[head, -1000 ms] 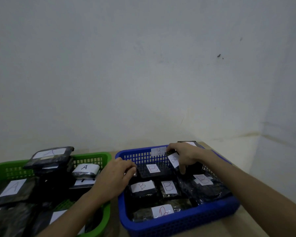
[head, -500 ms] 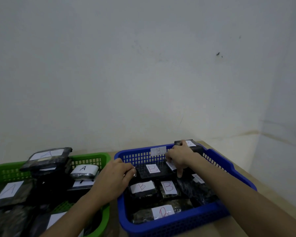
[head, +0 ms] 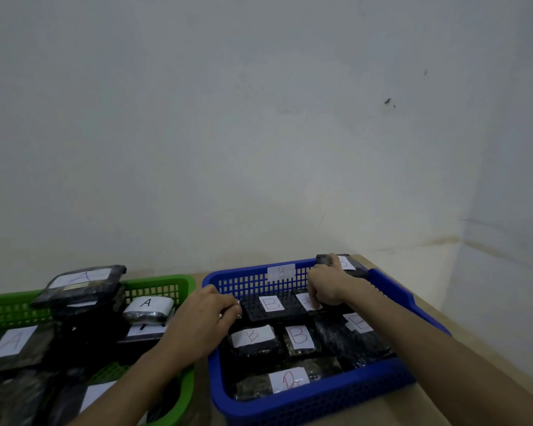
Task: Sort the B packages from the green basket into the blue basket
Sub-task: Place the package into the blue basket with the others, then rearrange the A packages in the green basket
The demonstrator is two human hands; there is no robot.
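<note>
The blue basket (head: 320, 404) stands on the right and holds several black packages with white B labels, such as one (head: 253, 341) at front left. At the basket's back, my right hand (head: 323, 287) pinches a small labelled B package (head: 304, 301) with curled fingers, low among the others. Another black package (head: 348, 264) lies on the back rim behind that hand. My left hand (head: 203, 318) has its fingers curled over the blue basket's left rim. The green basket (head: 166, 284) on the left holds black packages labelled A (head: 146, 305).
Both baskets sit side by side on a light wooden table (head: 428, 404) against a white wall. A stack of A packages (head: 83, 287) rises above the green basket's back rim. The table's right edge runs close to the blue basket.
My right hand has lowered the small B package a little, down among the others at the back of the blue basket. My left hand has stayed at the rim.
</note>
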